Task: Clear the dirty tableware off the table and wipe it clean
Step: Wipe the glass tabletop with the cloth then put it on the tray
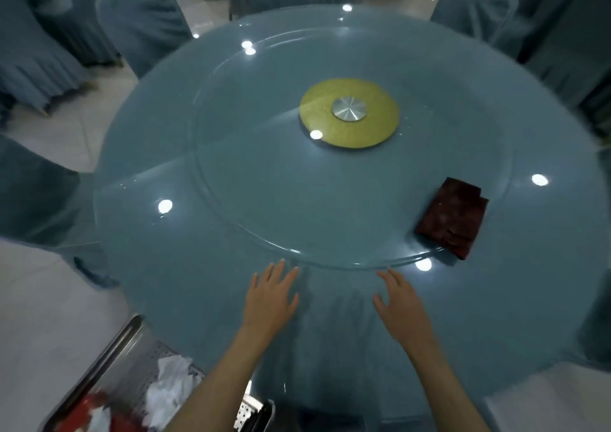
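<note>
A: Head view, please: where is the cloth [453,215] relative to the hands?
B: It lies on the near right edge of the glass turntable [264,183], beyond the right hand [401,306] and to its right, well apart from it. No hand holds it.
A: And the hands?
B: The left hand [271,296] and the right hand are both flat over the table [148,266], fingers straight, grasping nothing.
A: How does the cloth look?
B: Dark red, folded into a rough rectangle, one corner passing over the turntable rim.
</note>
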A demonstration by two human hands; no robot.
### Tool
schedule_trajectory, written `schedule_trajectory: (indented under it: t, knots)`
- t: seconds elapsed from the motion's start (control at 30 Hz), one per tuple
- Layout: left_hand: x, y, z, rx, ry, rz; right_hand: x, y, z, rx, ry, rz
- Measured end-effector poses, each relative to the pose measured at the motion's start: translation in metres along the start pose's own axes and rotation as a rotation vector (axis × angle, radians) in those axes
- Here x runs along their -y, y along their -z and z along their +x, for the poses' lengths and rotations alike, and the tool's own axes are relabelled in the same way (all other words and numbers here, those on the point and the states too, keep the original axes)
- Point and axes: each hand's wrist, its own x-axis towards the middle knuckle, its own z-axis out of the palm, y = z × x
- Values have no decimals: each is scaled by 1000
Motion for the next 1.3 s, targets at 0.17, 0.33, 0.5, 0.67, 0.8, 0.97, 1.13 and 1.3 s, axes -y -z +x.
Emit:
schedule_trajectory:
  t: [0.17,0.33,0.5,0.67,0.8,0.97,1.13,1.3]
  knots:
    - [-20,0,69,15,5,42,-53,24,67,-66,-84,16]
    - [-13,-2,125,36,19,103,-101,52,136,-219,-163,-118]
    - [18,0,174,60,-15,207,-145,67,180,-131,-293,-157]
    - [14,-8,195,-11,50,27,-172,68,203,2,-345,-210]
    - [10,-19,195,-29,113,-163,-179,56,223,-99,-307,-214]
    - [8,-26,195,-67,117,-226,-189,48,239,-226,-236,-208]
    - [9,-29,195,-69,111,-183,-144,16,238,-240,-73,-334]
    - [9,-18,196,-15,85,-134,-48,-40,215,-119,188,-378]
